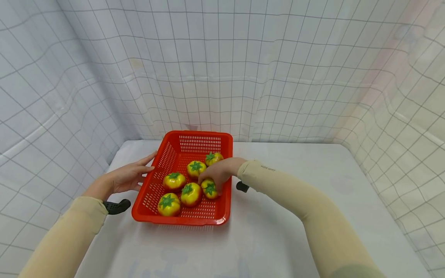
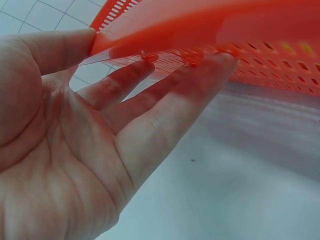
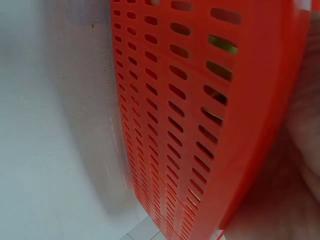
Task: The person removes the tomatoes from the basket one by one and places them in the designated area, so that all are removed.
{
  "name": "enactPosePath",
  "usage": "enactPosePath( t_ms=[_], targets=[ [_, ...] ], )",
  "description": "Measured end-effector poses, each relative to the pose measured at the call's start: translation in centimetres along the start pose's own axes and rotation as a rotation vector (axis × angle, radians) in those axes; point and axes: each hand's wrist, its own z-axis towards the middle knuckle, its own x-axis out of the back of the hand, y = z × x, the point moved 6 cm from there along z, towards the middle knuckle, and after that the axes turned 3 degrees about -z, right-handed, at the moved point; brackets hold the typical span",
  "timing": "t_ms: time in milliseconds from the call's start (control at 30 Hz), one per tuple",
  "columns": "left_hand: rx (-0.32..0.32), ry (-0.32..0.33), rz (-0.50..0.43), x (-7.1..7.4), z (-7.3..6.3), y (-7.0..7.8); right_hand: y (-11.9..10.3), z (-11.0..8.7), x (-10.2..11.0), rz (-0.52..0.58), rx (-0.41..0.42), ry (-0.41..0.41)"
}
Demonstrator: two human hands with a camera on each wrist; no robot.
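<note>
A red plastic basket (image 1: 180, 220) holds several glossy yellow-and-red tomatoes with green star-shaped tops. My right hand (image 1: 219, 172) reaches over the basket's right rim, and its fingers and thumb grip the tomato (image 1: 210, 189) nearest that side from above. Another tomato (image 1: 214, 158) sits just behind this hand. In the right wrist view the slotted basket wall (image 3: 165, 110) covers most of the grip. At the left side, my left hand (image 1: 126, 177) has its fingers extended. Its thumb (image 2: 70, 47) meets the rim, while the fingertips touch the slotted outer wall beneath.
The basket stands on a white table (image 1: 295, 231), toward its back left. White curtains (image 1: 236, 69) with a dark grid enclose the table at the back and both sides. A black strap end (image 1: 117, 207) sticks out by the left wrist, another black piece (image 1: 242, 187) by the right.
</note>
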Motion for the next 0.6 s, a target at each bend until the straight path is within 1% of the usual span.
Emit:
enactPosePath(
  t_ms=[200,367,500,600],
  targets=[
    [0.001,0.01,-0.005,0.0,0.0,0.0,0.0,-0.1,0.3,-0.028,0.01,0.001],
    [-0.003,0.008,-0.011,0.0,0.1,-0.1,0.3,-0.8,1.2,0.016,0.01,0.026],
    [-0.008,0.0,-0.007,0.0,0.0,-0.1,0.5,-1.9,2.3,0.1,0.033,0.073],
    [-0.006,0.005,-0.007,0.1,-0.1,-0.1,0.8,-3.0,3.3,0.222,0.066,0.116]
  ],
)
